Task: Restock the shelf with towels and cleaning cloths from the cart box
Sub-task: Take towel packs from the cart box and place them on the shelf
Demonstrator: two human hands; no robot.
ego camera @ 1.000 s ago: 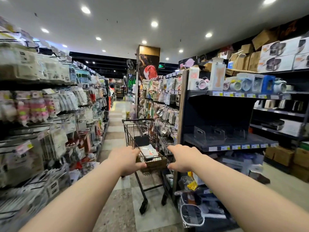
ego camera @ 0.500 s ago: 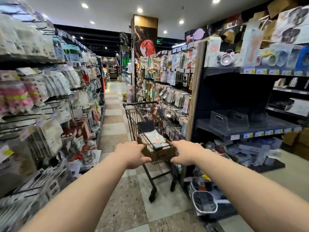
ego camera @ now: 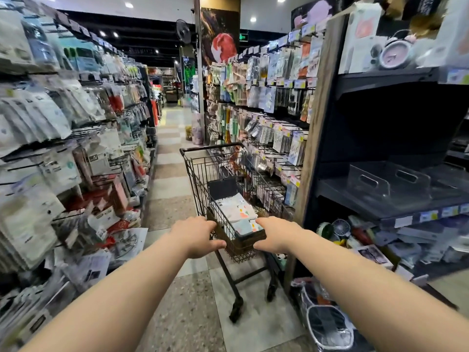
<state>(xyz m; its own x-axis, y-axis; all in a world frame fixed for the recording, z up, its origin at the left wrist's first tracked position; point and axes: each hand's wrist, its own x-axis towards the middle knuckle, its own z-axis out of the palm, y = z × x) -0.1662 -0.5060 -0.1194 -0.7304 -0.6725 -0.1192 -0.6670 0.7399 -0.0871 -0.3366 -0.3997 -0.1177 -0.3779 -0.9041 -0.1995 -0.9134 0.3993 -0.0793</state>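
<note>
left hand [ego camera: 196, 236]: palm down, fingers curled over the cart's near rail [ego camera: 242, 239], thumb tucked beneath, pointing inward. right hand [ego camera: 278, 235]: same grip, level with the left, knuckles up. forearms: bare, stretched forward, converging toward the hands.

The left hand [ego camera: 196, 236] and right hand [ego camera: 276, 235] hide the handle of the cart [ego camera: 212, 148] and their own fingertips. Hanging packets [ego camera: 38, 123] at the left edge smear into blur; the yellow price labels [ego camera: 429, 215] are unreadable.
</note>
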